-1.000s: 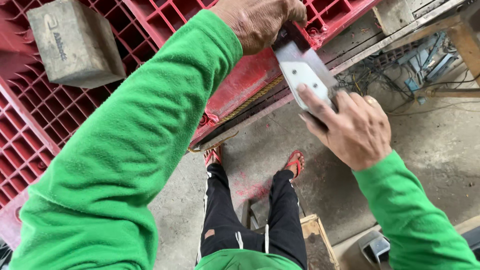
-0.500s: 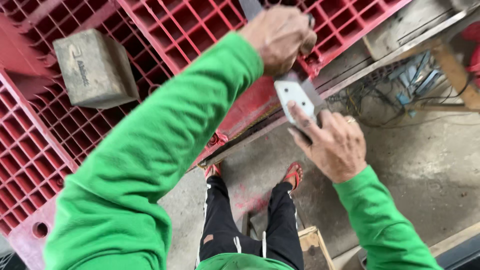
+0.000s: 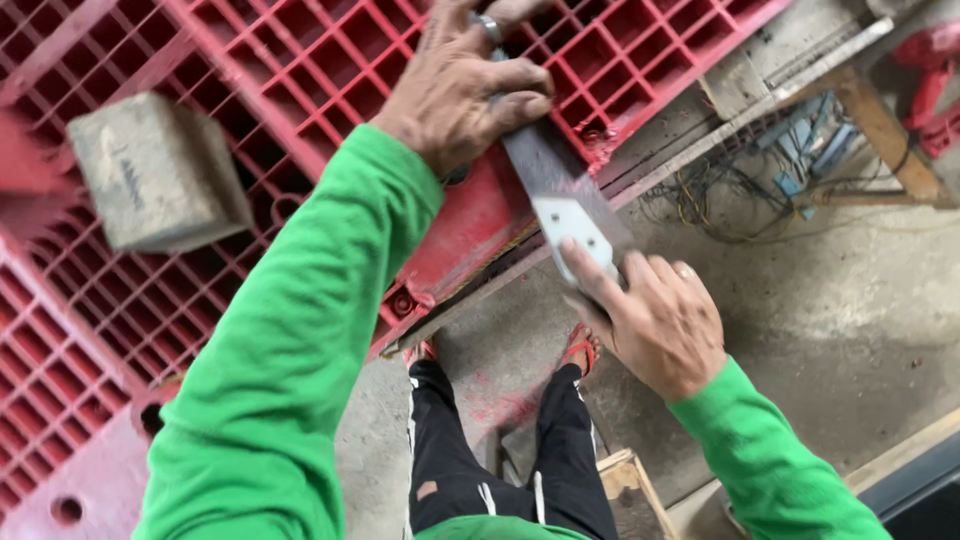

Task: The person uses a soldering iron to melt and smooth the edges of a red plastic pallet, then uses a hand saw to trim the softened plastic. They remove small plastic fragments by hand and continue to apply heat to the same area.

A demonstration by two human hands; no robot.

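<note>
So the main thing here is a flat grey metal bar, kind of a long blade-shaped strip with a paler end that has a couple of small holes in it, and it's lying slanted across the edge of a big red plastic grid pallet. The left hand is clamped down over the upper part of the bar, fingers curled tight over it and pressing it against the pallet, with a ring on one finger. The right hand is at the lower, pale end of the bar, mostly open, fingers stretched out with the index fingertip pushing on the flat face and the thumb tucked under the edge, so more of a pinch and press than a full grip. Both arms are in bright green sleeves. Up and to the left of the bar, well apart from it, a grey concrete block sits on the pallet's grid. Right of the bar there's a messy tangle of wires under a wooden frame. Below the bar you can see the person's own legs in black trousers and red sandals on a dusty concrete floor, with a small wooden box just beside the right leg.
</note>
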